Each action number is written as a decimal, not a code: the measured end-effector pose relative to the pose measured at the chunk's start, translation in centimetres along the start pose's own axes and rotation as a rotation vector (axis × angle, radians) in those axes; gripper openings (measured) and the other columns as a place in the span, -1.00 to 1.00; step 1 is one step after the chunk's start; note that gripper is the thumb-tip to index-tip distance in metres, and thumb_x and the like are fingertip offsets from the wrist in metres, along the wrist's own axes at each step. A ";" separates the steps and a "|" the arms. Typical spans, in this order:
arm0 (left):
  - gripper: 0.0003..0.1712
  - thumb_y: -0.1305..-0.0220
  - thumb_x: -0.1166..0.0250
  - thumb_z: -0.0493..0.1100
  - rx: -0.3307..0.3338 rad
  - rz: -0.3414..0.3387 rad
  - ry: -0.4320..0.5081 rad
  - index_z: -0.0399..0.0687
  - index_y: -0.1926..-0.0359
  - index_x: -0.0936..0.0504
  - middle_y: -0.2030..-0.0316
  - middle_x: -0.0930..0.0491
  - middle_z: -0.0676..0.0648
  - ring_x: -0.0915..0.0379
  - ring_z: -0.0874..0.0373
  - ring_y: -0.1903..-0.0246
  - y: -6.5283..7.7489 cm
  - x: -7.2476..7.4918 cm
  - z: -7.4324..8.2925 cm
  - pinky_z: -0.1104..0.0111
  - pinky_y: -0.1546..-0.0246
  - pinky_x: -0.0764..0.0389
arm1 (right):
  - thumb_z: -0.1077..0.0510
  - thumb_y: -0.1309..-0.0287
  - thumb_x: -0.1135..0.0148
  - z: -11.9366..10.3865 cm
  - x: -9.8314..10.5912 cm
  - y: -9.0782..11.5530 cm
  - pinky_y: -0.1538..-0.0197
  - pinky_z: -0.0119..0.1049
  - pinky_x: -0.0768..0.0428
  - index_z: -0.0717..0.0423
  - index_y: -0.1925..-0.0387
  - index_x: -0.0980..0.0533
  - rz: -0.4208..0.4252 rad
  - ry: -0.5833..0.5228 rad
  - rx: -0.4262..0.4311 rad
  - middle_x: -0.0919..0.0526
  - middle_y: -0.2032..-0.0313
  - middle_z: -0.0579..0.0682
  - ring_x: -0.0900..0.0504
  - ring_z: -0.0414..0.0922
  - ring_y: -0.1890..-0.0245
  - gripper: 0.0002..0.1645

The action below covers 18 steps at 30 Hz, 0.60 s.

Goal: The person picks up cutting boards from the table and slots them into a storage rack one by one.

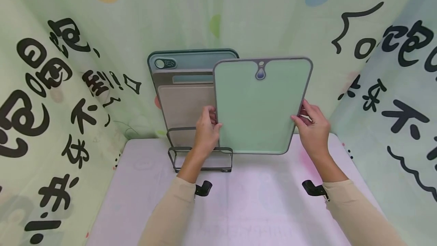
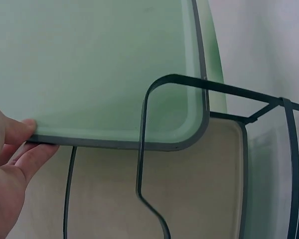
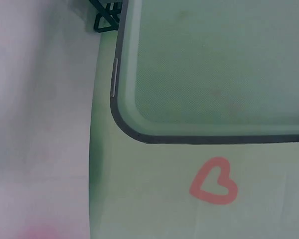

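A pale green cutting board (image 1: 259,113) with a grey rim and a drop-shaped inset near its top stands upright, held between both hands. My left hand (image 1: 206,134) pinches its left edge between thumb and fingers. On the opposite edge, my right hand (image 1: 312,128) grips it the same way, thumb in front. A black wire rack (image 1: 205,169) holds a larger beige and grey-blue cutting board (image 1: 184,105), partly hidden behind the green one. In the left wrist view, a rack bar (image 2: 141,139) crosses in front of the green board's lower corner. The right hand lies outside the right wrist view.
The rack stands on a pale lilac table (image 1: 259,208), toward its back edge. A green curtain (image 1: 273,18) with printed characters and coloured dots hangs behind and along both sides. Black wrist camera mounts (image 1: 203,188) stick out from the sleeves.
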<state>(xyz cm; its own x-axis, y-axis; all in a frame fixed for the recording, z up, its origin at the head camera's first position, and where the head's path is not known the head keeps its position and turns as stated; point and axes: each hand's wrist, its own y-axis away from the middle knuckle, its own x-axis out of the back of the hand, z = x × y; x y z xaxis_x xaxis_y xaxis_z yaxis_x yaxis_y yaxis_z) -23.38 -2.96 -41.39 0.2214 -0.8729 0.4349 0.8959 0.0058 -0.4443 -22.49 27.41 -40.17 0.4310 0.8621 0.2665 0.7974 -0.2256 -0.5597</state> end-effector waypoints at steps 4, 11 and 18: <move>-0.44 -0.22 -0.36 -0.56 0.004 0.009 -0.029 -0.31 -0.18 -0.36 0.09 -0.56 -0.29 -0.57 -0.11 0.13 0.2 1.1 -0.6 0.16 0.11 -0.70 | 0.48 -0.10 -0.44 0.1 -1.3 0.6 -0.05 -0.63 -0.58 0.15 -0.36 -0.49 0.000 -0.035 0.016 -0.60 0.05 -0.04 -0.62 -0.42 0.06 -0.23; -0.43 -0.21 -0.35 -0.58 0.015 0.024 -0.040 -0.33 -0.18 -0.36 0.09 -0.54 -0.31 -0.55 -0.14 0.12 0.5 3.0 -1.5 0.14 0.11 -0.70 | 0.52 -0.10 -0.42 0.1 -3.3 1.0 -0.03 -0.64 -0.59 0.21 -0.35 -0.49 -0.002 -0.078 0.055 -0.63 0.02 0.21 -0.63 -0.44 0.08 -0.25; -0.43 -0.23 -0.34 -0.58 0.019 0.022 -0.057 -0.35 -0.20 -0.34 0.07 -0.53 -0.32 -0.55 -0.16 0.10 0.6 4.9 -2.0 0.13 0.09 -0.70 | 0.54 -0.09 -0.41 -0.6 -4.9 1.1 -0.02 -0.64 -0.60 0.22 -0.33 -0.52 -0.031 -0.106 0.059 -0.65 0.01 0.30 -0.63 -0.46 0.10 -0.27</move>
<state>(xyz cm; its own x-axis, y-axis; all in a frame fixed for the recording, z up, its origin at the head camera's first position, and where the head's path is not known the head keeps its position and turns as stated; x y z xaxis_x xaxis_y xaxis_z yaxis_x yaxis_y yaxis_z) -22.52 -8.24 -41.14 0.2627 -0.8429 0.4695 0.8975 0.0348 -0.4397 -23.44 22.62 -41.62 0.3571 0.9122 0.2011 0.7819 -0.1741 -0.5986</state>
